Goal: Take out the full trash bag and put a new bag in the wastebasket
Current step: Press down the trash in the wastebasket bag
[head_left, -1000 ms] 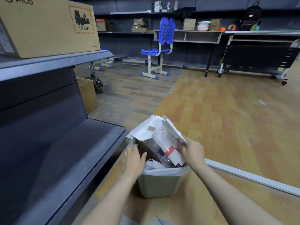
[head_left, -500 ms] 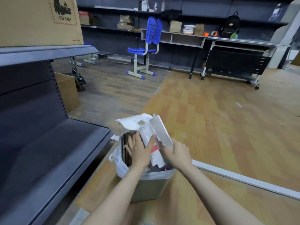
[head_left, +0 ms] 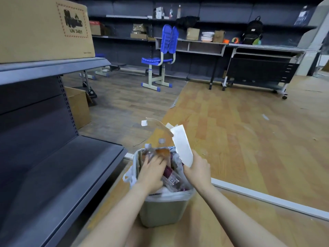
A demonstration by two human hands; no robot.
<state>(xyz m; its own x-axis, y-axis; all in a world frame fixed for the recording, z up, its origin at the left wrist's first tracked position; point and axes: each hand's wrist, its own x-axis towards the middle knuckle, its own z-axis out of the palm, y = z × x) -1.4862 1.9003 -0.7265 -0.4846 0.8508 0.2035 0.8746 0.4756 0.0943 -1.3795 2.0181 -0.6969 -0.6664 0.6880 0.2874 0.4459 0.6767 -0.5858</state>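
Trash overflows the wastebasket (head_left: 163, 213): left hand (head_left: 153, 172) presses bottles (head_left: 156, 152) down with spread fingers; right hand (head_left: 197, 170) pinches white cardboard (head_left: 182, 146), likely compacting.

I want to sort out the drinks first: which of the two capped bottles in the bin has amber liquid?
The right-hand clear plastic bottle, beside the white card; the left-hand clear bottle looks colourless under the left hand.

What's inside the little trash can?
The wastebasket holds a white bag stuffed with bottles, wrappers and a white card sticking out. The left hand covers part of the pile, and the bottom is hidden.
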